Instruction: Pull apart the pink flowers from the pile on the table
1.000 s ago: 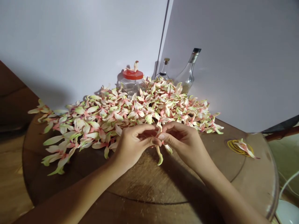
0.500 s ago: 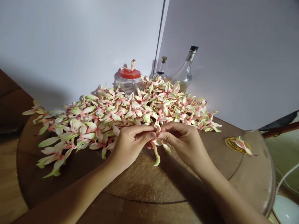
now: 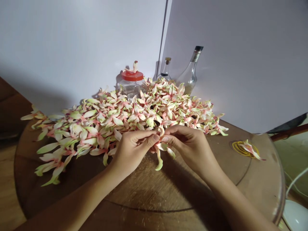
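Observation:
Between my two hands is a pink-and-white flower (image 3: 163,146) with curling, green-tipped petals, held just above the table. My left hand (image 3: 137,147) pinches it from the left, thumb against forefinger. From the other side my right hand (image 3: 189,146) grips it with thumb and forefinger, its fingertips almost meeting those of the left. Part of the flower is hidden behind the fingers. Right behind the hands spreads a large heap of similar flowers (image 3: 137,115).
A round wooden table (image 3: 149,189) bears everything. A red-lidded jar (image 3: 132,86) with a flower on top and two glass bottles, one small (image 3: 165,71) and one tall (image 3: 191,72), stand behind the heap. Yellow loops (image 3: 237,148) with one flower (image 3: 251,150) lie at right.
Both hands keep their pinch on the flower, with only slight finger movement. The view has shifted a little.

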Action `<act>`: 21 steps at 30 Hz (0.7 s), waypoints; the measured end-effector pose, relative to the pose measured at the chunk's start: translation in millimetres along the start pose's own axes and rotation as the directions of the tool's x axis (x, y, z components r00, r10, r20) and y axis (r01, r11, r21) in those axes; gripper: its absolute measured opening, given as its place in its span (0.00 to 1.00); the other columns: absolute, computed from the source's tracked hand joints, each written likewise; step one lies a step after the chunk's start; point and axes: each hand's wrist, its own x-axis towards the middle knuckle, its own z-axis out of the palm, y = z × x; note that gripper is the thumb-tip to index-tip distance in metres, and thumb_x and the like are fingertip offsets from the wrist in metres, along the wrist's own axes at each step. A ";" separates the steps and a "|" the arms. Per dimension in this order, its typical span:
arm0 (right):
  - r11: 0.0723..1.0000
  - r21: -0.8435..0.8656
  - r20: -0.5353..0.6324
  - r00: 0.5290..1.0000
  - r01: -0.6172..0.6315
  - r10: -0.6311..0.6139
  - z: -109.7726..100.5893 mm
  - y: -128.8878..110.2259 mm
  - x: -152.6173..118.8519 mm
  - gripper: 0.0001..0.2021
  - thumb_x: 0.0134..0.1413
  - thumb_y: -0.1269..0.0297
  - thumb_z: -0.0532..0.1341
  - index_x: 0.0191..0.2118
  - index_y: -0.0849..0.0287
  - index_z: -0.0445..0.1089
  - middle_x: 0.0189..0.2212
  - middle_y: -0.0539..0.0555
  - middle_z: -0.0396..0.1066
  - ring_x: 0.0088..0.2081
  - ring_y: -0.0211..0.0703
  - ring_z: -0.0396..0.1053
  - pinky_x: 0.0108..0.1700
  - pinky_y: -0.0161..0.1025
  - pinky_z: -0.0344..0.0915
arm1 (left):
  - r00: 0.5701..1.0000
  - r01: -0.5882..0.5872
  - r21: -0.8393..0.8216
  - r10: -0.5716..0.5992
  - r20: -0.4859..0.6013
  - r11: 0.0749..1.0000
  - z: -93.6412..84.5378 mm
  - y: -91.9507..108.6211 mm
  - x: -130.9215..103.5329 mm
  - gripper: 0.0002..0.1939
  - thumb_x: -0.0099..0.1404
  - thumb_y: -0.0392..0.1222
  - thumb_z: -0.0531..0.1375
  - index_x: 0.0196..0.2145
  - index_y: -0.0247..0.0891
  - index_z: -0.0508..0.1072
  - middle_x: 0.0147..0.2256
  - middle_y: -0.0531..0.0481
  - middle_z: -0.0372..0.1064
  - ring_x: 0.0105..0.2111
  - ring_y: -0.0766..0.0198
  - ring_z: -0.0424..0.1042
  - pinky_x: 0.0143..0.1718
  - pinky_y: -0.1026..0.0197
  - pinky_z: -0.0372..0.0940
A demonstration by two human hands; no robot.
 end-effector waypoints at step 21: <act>0.996 -0.084 -0.017 0.999 0.032 -0.034 0.1 -3.8 0.5 0.10 0.59 0.56 0.66 0.35 0.58 0.77 0.31 0.53 0.76 0.34 0.41 0.73 0.37 0.37 0.69 | 1.000 0.008 0.012 -0.008 -0.018 1.000 1.2 -3.3 -0.4 0.11 0.67 0.45 0.63 0.30 0.39 0.81 0.25 0.51 0.75 0.25 0.66 0.73 0.27 0.67 0.69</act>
